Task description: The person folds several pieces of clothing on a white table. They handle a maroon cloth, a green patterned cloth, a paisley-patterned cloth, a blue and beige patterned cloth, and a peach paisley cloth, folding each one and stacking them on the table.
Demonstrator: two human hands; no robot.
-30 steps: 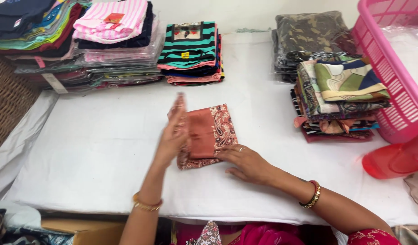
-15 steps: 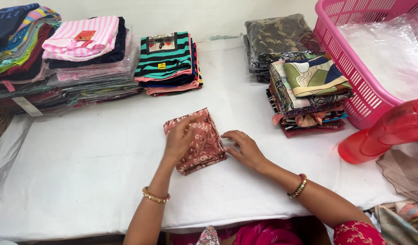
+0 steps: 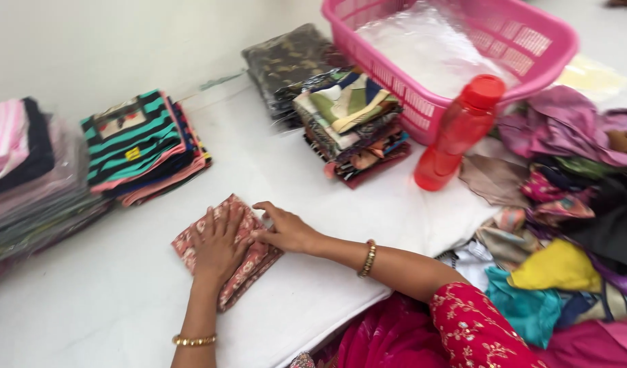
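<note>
Folded cloth (image 3: 240, 272) half hidden under hands; stacks blurred.

The left hand (image 3: 220, 247), which stood on edge against the folded pink printed cloth (image 3: 226, 250) 1 second ago, now lies flat on top of it, fingers spread. The right hand (image 3: 284, 230) has slid from the cloth's lower edge to its right side, fingertips meeting the left hand. The view has swung right: the red bottle (image 3: 458, 133) and a heap of loose cloths (image 3: 565, 204) now show fully, and the pink basket (image 3: 463, 61) sits near the middle.
</note>
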